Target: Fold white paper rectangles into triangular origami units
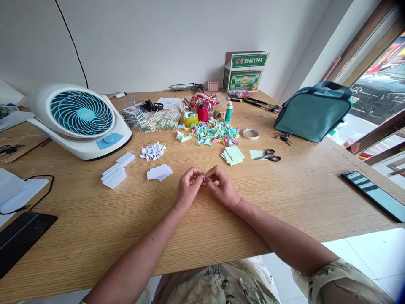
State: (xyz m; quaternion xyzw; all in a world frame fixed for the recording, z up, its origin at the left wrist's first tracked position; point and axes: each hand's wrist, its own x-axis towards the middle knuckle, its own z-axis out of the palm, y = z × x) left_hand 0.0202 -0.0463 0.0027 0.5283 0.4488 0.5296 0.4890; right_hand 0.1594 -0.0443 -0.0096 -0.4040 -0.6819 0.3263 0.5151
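Note:
My left hand [187, 188] and my right hand [223, 186] meet just above the wooden table [297, 202], fingertips pinched together on a small white piece of folded paper [204, 177]. Most of the paper is hidden by my fingers. Just beyond my left hand lies a short stack of white paper slips [160, 172]. A heap of folded white paper triangles [153, 150] sits a little farther back. Behind my hands a pile of folded coloured paper triangles [215, 133] spreads across the table's middle.
A white and teal fan [80, 119] stands at the left, with more white slips [115, 170] near it. Green paper squares [233, 154], scissors [269, 156], a tape roll [251, 134], a teal bag [313, 110], a phone [375, 195] and a cardboard box [244, 70] lie right and behind.

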